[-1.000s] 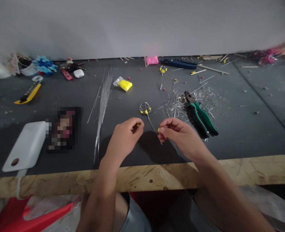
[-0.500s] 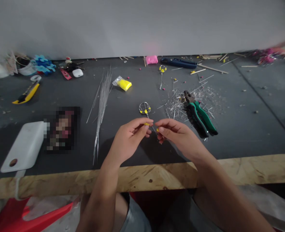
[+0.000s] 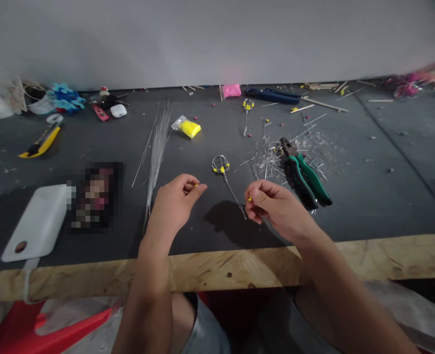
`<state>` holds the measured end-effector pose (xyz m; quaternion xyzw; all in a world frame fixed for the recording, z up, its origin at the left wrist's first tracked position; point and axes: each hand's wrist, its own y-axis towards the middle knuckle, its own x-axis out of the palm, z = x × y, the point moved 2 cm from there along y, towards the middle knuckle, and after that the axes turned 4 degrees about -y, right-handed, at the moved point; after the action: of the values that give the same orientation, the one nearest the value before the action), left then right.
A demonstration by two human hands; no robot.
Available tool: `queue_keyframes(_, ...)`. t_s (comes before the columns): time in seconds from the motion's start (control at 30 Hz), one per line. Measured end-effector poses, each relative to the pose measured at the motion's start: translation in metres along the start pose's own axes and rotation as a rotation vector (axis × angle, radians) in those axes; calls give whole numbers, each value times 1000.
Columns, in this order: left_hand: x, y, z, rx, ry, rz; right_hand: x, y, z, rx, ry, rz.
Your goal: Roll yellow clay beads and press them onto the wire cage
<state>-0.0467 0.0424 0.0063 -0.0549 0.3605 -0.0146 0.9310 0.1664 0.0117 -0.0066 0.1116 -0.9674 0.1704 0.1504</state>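
My left hand [image 3: 173, 204] hovers over the table, thumb and finger closed on a small bit of yellow clay [image 3: 196, 186]. To the right, my right hand [image 3: 276, 204] pinches another bit of yellow clay [image 3: 250, 198]. Between the hands lies a small wire racket [image 3: 232, 189] with a round mesh head, a thin twisted handle and yellow blobs along its lower rim. Neither hand touches it. A second wire piece with yellow blobs [image 3: 247, 105] rests farther back. Behind my left hand sits a clear packet of yellow clay [image 3: 190, 129].
Green-handled pliers [image 3: 308, 179] lie on scattered wire offcuts [image 3: 271, 160]. Long wires [image 3: 158, 147] lie in a bundle at left. Farther left are a white power bank [image 3: 36, 223] and a yellow cutter [image 3: 44, 142]. A pink packet [image 3: 232, 90] and dark blue tool [image 3: 272, 96] lie along the wall.
My hands, close together before, have drawn apart. The left moved well to the left, the right slightly right, each with a bit of yellow clay. The racket's handle now shows fully.
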Motion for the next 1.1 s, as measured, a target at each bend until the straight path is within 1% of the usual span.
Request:
queue_keyframes(0.1, -1, 4, -9, -7, 68, -35, 1, 0, -1, -20, 19, -15)
queue_keyframes(0.17, 0, 6, -14, -13, 60, -54, 0, 1, -1, -32, 24, -9)
queue_keyframes(0.3, 1, 7, -19, -1, 34, -82, -1, 2, -2, -7, 18, 17)
queue_keyframes(0.4, 1, 7, -19, 13, 27, -71, -1, 1, -3, 6, 7, 37)
queue_keyframes(0.47, 0, 7, -19, -7, 45, -60, 0, 0, -4, 7, 14, 36)
queue_keyframes(0.57, -2, 8, -18, -40, 114, -55, 0, 0, -5, -6, 18, 37)
queue_keyframes(0.7, -3, 9, -17, -29, 200, -46, 0, 2, -5, -20, -1, 45)
queue_keyframes(0.83, -3, 9, -20, -29, 198, -66, 0, 3, -3, -27, 21, 46)
queue_keyframes(0.93, -2, 9, -21, -26, 196, -78, -2, 2, -2, -34, -22, 73)
queue_keyframes(1.03, -2, 9, -20, -34, 181, -99, -2, 2, -2, -76, -49, 93)
queue_keyframes(1.1, -3, 7, -17, -41, 154, -94, 0, 3, -1, -77, -38, 77)
